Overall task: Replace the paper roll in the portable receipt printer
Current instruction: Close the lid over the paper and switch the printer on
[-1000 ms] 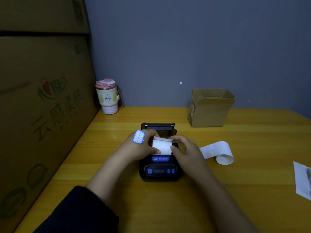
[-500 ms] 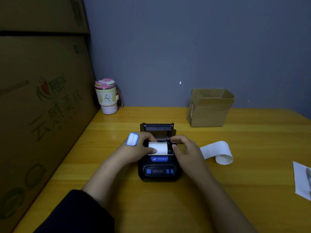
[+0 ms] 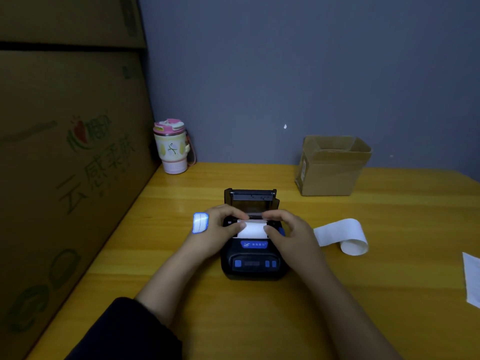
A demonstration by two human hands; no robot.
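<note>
Reaching out past a dark sleeve, the left hand and the right hand meet over the black receipt printer. It sits on the yellow worktop with its blue buttons toward the person. Each grip is narrow and closed on the white paper roll, one hand at each end, with thumbs on its near face and curled fingers over the top. The roll lies in the open paper bay, though the fingers hide how fully it is seated. Behind it the lid stands open.

The step in hand looks like settling the roll. To do it well, keep the roll square to the bay so neither end rides up. Draw a short tail of paper forward over the front edge before the lid comes down, since a trapped or skewed tail would likely jam the feed. Which way the paper unwinds cannot be told here, and it matters.

Farther right lies a loose curled paper strip. Beyond stand a small open cardboard box and a pink-lidded cup by the wall.
</note>
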